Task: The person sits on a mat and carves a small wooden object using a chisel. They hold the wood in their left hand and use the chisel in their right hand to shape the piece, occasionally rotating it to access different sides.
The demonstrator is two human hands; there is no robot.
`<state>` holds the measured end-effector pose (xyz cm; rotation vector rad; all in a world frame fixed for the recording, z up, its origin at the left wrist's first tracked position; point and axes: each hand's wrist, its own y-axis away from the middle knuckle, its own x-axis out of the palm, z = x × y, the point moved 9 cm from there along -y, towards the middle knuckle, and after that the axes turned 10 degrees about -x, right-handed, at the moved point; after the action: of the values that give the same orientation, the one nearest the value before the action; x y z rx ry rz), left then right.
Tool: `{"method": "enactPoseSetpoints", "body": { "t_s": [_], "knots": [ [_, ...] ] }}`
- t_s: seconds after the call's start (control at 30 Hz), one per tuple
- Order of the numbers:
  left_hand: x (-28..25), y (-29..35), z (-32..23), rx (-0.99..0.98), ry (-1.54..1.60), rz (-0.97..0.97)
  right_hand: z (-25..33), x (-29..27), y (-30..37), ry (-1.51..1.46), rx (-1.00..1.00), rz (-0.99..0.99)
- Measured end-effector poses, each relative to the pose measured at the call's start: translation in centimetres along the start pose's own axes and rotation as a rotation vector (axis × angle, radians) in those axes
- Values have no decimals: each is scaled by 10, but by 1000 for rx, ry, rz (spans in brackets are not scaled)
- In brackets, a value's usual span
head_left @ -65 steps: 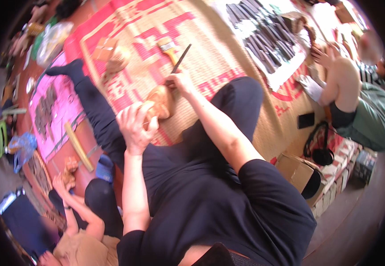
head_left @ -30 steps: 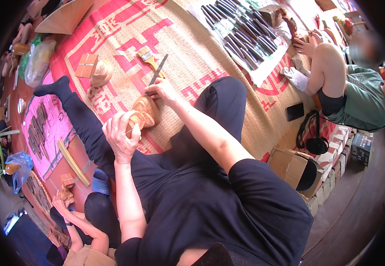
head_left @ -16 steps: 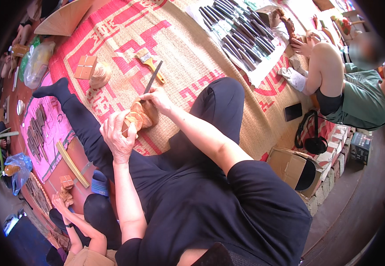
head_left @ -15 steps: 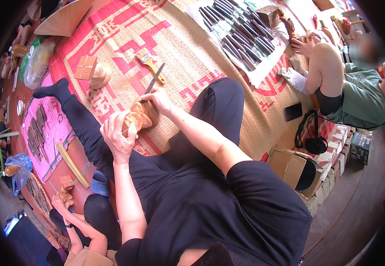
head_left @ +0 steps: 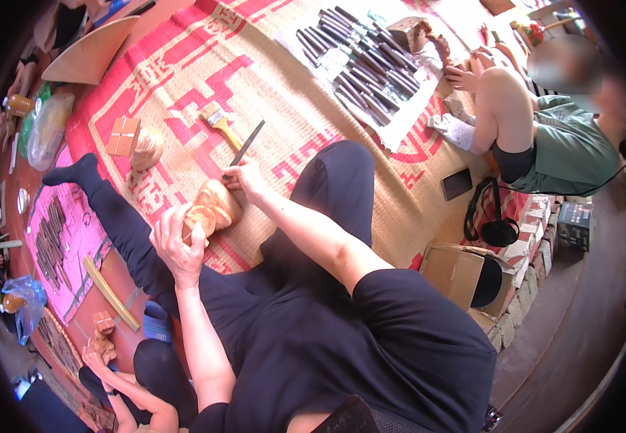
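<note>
Carved wooden piece (head_left: 215, 206), light brown, rounded: one, left of frame centre, between the two hands, over the red-and-straw woven mat (head_left: 273, 86). Whether it rests on the mat or is held clear, I cannot tell.

Left hand (head_left: 178, 245): fingers curled around the near, left end of the piece. Right hand (head_left: 246, 179): fingers narrow, pinching a dark flat tool (head_left: 250, 137), tip slanting to the upper right.

Hazards, as I judge them:
1. Tool skidding off the curved face toward the left fingers; cause, a light pinch near its lower end.
2. Piece twisting in the hold; cause, one-handed support.
3. A carved edge chipping; cause, excess pressure.

Changes against half a second ago: my view is shifted, so mat, piece and hands sit lower and further left. The brush (head_left: 223, 128) shows no handle end beyond the tool; earlier, it poked out on the right. Both grips look unchanged.
</note>
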<state>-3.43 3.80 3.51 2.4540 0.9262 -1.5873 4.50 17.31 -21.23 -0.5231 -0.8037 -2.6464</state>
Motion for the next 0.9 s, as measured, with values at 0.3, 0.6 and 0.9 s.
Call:
{"method": "enactPoseSetpoints", "body": {
  "t_s": [0.3,0.6,0.9],
  "knots": [
    [8,-3,8,-13,-29,-43,-12,2,11,46,-57,47],
    [10,-8,7,-29,22,-5,-2,1,21,171,-159,94],
    [5,-4,11,-83,57,-10,-14,4,23,227,-149,155]
  ]
}}
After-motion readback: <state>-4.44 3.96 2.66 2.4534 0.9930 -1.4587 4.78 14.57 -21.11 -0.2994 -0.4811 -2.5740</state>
